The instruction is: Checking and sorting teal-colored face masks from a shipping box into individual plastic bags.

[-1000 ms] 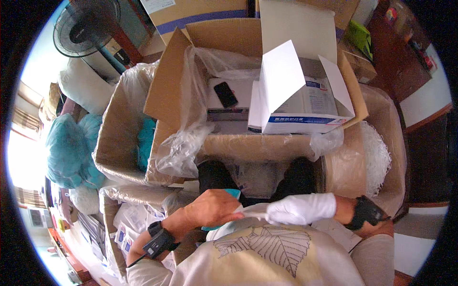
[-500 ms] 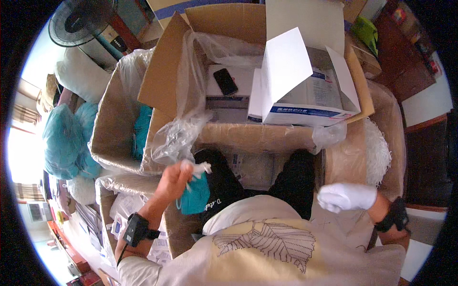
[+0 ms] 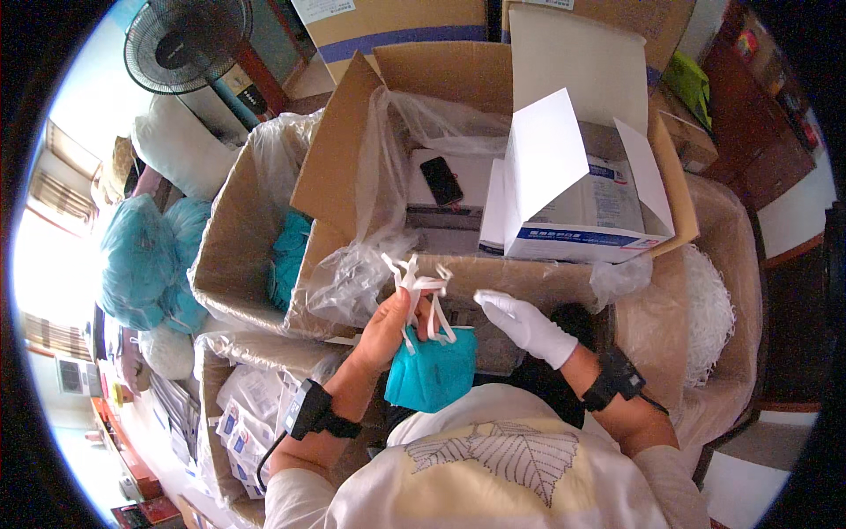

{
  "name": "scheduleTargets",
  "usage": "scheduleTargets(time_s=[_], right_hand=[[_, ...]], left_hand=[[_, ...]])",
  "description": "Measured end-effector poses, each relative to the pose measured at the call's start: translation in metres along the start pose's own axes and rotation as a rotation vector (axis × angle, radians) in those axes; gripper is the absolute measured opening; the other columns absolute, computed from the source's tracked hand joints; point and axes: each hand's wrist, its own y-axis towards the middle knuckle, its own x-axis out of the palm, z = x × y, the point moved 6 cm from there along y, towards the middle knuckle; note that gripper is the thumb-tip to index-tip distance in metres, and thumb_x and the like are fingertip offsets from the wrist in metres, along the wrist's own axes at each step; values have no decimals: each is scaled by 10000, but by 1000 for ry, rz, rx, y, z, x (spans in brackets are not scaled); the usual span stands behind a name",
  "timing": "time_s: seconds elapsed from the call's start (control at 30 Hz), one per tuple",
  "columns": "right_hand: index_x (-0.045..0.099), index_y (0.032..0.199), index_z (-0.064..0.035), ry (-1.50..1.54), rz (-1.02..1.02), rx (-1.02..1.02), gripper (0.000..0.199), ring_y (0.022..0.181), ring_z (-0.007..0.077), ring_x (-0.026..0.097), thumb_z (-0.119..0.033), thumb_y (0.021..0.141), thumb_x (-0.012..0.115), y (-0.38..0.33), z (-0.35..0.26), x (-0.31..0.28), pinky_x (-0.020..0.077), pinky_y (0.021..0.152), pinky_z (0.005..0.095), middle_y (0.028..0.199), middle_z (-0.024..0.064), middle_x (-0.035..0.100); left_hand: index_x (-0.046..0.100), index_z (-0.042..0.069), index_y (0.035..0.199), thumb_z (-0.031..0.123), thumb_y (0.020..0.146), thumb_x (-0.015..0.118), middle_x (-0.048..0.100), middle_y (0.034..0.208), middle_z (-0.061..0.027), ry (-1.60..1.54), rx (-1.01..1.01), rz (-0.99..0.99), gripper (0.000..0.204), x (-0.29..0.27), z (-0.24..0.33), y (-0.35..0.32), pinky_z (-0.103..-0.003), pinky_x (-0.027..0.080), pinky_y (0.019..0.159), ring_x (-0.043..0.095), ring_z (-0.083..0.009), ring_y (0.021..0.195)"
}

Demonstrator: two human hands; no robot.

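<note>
My left hand is bare and holds a teal face mask by its white elastic straps, which stick up above my fingers. My right hand wears a white glove and hovers just right of the straps, its fingers reaching toward them but apart from them. Both hands are in front of a big open cardboard carton lined with clear plastic. Inside it stands an open white box with blue trim, and a black phone lies on a flat white box.
A second plastic-lined carton at the left holds more teal masks. Blue-green bags are piled further left. A standing fan is at the upper left. White packets fill a box by my left elbow. White shredded filler sits at right.
My left hand has lifted the teal mask up and to the right, in front of my chest. My gloved right hand has swung in from the far right toward the straps.
</note>
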Motion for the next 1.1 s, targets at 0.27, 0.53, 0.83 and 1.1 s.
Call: scheduleTargets(time_s=[0.27,0.53,0.83,1.1], right_hand=[[496,1180,-51,149,-439,1,495,1053,244,521,-408,841,543,15,-80,22,370,919,340,1117,126,563],[551,1080,-38,381,13,60,270,878,138,561,-214,875,536,8,-57,20,431,784,277,945,67,613],[562,999,-8,122,288,-81,185,748,188,580,-95,836,569,-6,-68,5,448,692,297,836,103,609],[554,1017,6,82,377,-192,198,807,179,592,-13,821,567,-21,-55,7,453,727,279,875,105,608]], left_hand=[[440,-15,1224,448,933,276,522,1166,-128,-117,30,-224,571,34,11,8,-340,365,937,491,-201,1072],[428,5,1206,413,899,430,509,1160,-104,-35,-14,-12,510,9,-1,8,-329,355,942,476,-194,1076],[449,-35,1080,299,797,644,598,953,-151,564,-152,105,479,11,-21,10,-315,455,755,577,-186,845],[459,29,1039,305,836,593,538,881,-30,538,-282,225,368,18,-40,6,-247,412,695,483,-102,801]])
